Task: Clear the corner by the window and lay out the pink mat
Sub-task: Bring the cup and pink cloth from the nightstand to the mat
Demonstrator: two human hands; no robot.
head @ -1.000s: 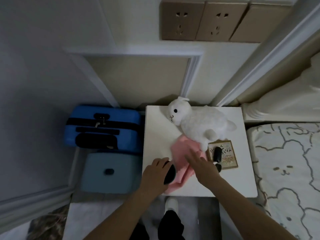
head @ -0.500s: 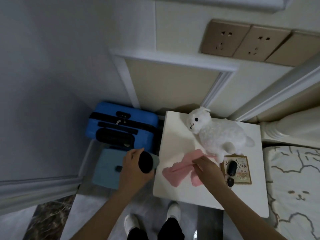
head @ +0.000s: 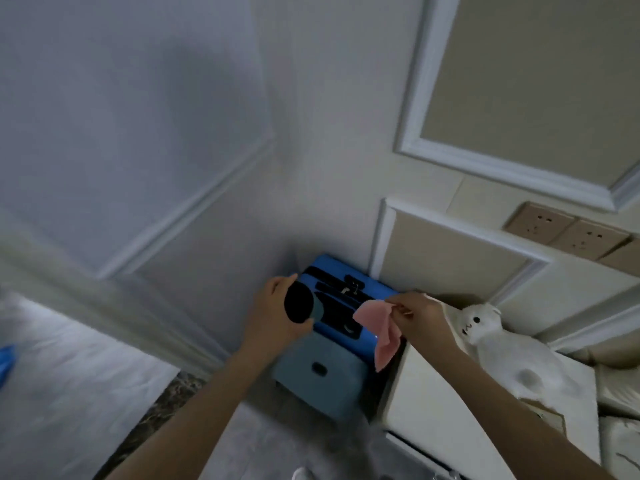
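Observation:
My right hand (head: pixel 420 317) pinches the pink mat (head: pixel 379 327), which hangs folded in the air over the gap between the white bedside table (head: pixel 446 389) and the blue suitcase (head: pixel 341 296). My left hand (head: pixel 277 315) grips a black round object with a grey-blue underside (head: pixel 300 303), held above the suitcase near the wall corner. A white plush alpaca (head: pixel 498 344) lies on the table's far side, to the right of my right hand.
A grey-blue case (head: pixel 322 374) stands on the floor in front of the blue suitcase. Wall sockets (head: pixel 568 233) sit above the table. A white sill or ledge (head: pixel 69 368) runs along the left. The bed's edge (head: pixel 616 372) lies at far right.
My right hand lifted the pink mat off the table and carried it left over the suitcase. My left hand moved further left and up with the black object. The view swung left.

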